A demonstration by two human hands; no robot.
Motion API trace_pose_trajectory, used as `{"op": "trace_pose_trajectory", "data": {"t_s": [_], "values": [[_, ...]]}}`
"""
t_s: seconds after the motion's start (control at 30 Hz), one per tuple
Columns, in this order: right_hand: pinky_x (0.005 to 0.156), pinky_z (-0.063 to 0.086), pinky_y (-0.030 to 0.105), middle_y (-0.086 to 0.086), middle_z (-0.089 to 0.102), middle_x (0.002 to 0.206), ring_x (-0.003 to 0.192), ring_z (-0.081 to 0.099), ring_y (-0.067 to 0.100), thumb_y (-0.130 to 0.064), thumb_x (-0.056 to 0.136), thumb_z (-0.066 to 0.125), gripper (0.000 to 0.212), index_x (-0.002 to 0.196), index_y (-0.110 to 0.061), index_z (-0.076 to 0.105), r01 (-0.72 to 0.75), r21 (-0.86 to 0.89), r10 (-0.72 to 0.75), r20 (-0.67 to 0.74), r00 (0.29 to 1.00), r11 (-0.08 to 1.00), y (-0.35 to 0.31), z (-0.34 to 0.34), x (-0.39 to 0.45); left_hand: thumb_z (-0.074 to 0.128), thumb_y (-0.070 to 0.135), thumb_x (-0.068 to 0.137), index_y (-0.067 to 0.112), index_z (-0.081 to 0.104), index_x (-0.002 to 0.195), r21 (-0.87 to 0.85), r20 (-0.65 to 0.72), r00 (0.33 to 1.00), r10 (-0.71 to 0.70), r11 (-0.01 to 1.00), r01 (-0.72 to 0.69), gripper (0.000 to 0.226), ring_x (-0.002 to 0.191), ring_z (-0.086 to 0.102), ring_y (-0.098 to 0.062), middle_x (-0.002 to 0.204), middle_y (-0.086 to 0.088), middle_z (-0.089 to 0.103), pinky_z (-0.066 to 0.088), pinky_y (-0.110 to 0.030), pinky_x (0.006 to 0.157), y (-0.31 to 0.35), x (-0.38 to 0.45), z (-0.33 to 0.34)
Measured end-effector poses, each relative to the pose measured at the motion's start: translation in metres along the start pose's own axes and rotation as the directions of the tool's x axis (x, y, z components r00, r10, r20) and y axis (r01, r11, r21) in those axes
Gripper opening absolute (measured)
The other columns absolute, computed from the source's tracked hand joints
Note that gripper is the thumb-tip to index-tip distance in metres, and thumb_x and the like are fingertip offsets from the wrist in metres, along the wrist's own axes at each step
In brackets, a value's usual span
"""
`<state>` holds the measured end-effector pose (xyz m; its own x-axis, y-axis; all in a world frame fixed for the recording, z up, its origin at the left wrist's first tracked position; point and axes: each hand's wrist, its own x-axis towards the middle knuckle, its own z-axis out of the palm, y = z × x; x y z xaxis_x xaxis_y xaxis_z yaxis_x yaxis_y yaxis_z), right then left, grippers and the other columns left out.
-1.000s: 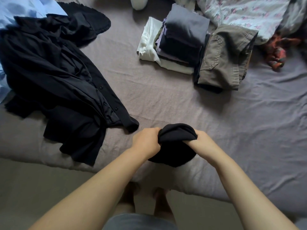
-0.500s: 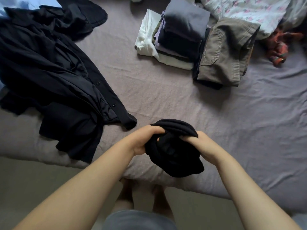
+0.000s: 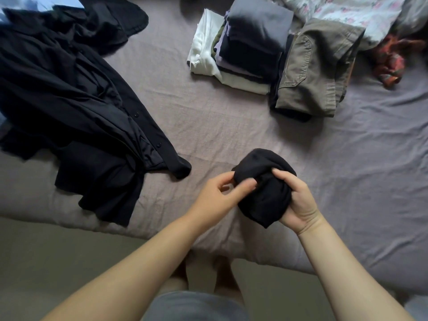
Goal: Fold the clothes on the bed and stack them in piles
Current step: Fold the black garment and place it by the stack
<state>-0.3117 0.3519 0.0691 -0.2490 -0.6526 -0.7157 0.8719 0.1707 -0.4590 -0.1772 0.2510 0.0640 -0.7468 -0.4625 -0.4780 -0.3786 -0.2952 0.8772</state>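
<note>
Now that her left hand (image 3: 220, 195) has slid off to pinch just its near edge, the balled black garment (image 3: 264, 186) sits cupped in her gripping right hand (image 3: 298, 200) above the bed (image 3: 231, 117), nearly ready for the folded piles (image 3: 254, 42) beyond.

Matt black cloth bundle (image 3: 264, 191), wrinkled bedsheet (image 3: 231, 126)

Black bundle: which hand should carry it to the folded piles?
Right, probably. The right hand already wraps the black bundle from beneath, and the folded piles lie up and right of it. The left hand only pinches its edge.
</note>
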Motion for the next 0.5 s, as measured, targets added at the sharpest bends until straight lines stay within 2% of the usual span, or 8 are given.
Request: {"op": "trace_pose_trajectory", "data": {"t_s": [0.03,0.1,0.17,0.23,0.33,0.4,0.43,0.5], "values": [[0.08,0.058,0.033,0.017,0.071,0.101,0.093,0.07,0.025,-0.022,0.08,0.055,0.031,0.092,-0.004,0.077,0.004,-0.04,-0.005,-0.021,1.0,0.999,-0.002,0.0,0.001,0.063,0.021,0.091,0.017,0.073,0.094,0.024,-0.025,1.0,0.014,1.0,-0.013,0.011,0.095,0.066,-0.001,0.095,0.01,0.073,0.05,-0.023,0.09,-0.004,0.002,0.003],[0.072,0.058,0.028,0.015,0.073,0.097,0.09,0.071,0.021,-0.021,0.087,0.05,0.031,0.087,-0.007,0.078,0.001,-0.139,-0.01,-0.064,0.998,0.99,-0.009,-0.002,0.003,0.066,0.014,0.089,0.011,0.071,0.103,0.005,-0.114,0.993,0.028,1.0,-0.028,0.015,0.097,0.067,-0.009,0.099,0.002,0.073,0.052,-0.03,0.091,-0.01,0.005,0.006],[0.073,0.057,0.027,0.015,0.072,0.102,0.095,0.07,0.022,-0.023,0.091,0.052,0.028,0.097,-0.006,0.073,-0.037,-0.286,0.002,-0.121,0.993,0.958,-0.018,-0.009,0.006,0.065,0.012,0.089,0.004,0.071,0.097,-0.036,-0.15,0.989,0.006,0.999,-0.012,0.013,0.087,0.067,-0.012,0.089,-0.004,0.072,0.054,-0.031,0.085,-0.011,0.006,0.004],[0.081,0.055,0.03,0.014,0.071,0.108,0.102,0.068,0.022,-0.027,0.089,0.06,0.03,0.111,-0.006,0.066,-0.073,-0.434,-0.013,-0.191,0.982,0.898,-0.027,-0.021,0.009,0.063,0.012,0.091,-0.002,0.069,0.094,-0.124,-0.153,0.988,-0.028,0.992,0.009,0.015,0.079,0.066,-0.013,0.082,-0.01,0.069,0.053,-0.023,0.078,-0.007,0.008,-0.001],[0.088,0.052,0.034,0.009,0.071,0.107,0.099,0.068,0.02,-0.032,0.08,0.073,0.041,0.114,-0.01,0.064,-0.152,-0.545,-0.06,-0.352,0.934,0.825,-0.037,-0.048,0.014,0.056,0.02,0.094,0.003,0.065,0.086,-0.33,-0.105,0.988,-0.115,0.941,0.075,0.021,0.069,0.063,-0.012,0.07,-0.004,0.064,0.053,-0.023,0.077,0.002,0.01,-0.012],[0.09,0.051,0.035,0.005,0.069,0.108,0.099,0.066,0.019,-0.033,0.079,0.076,0.043,0.115,-0.012,0.062,-0.16,-0.565,-0.172,-0.489,0.855,0.809,-0.034,-0.061,0.019,0.05,0.023,0.097,0.01,0.062,0.085,-0.462,-0.038,0.982,-0.184,0.875,0.146,0.021,0.062,0.06,-0.011,0.068,0.0,0.062,0.055,-0.026,0.068,0.008,0.011,-0.018],[0.092,0.05,0.034,0.005,0.067,0.111,0.102,0.064,0.018,-0.035,0.079,0.076,0.047,0.117,-0.011,0.06,-0.141,-0.604,-0.289,-0.557,0.779,0.784,-0.029,-0.064,0.02,0.048,0.022,0.098,0.011,0.063,0.088,-0.488,-0.009,0.981,-0.193,0.857,0.164,0.021,0.06,0.059,-0.011,0.07,0.0,0.063,0.054,-0.025,0.062,0.011,0.012,-0.019],[0.093,0.047,0.034,0.006,0.063,0.112,0.103,0.061,0.02,-0.04,0.081,0.073,0.048,0.115,-0.01,0.057,-0.089,-0.729,-0.576,-0.604,0.552,0.679,-0.012,-0.066,0.02,0.046,0.018,0.099,0.012,0.065,0.1,-0.467,0.045,0.983,-0.178,0.866,0.178,0.02,0.061,0.062,-0.011,0.079,0.001,0.069,0.054,-0.024,0.059,0.015,0.013,-0.017]]}}
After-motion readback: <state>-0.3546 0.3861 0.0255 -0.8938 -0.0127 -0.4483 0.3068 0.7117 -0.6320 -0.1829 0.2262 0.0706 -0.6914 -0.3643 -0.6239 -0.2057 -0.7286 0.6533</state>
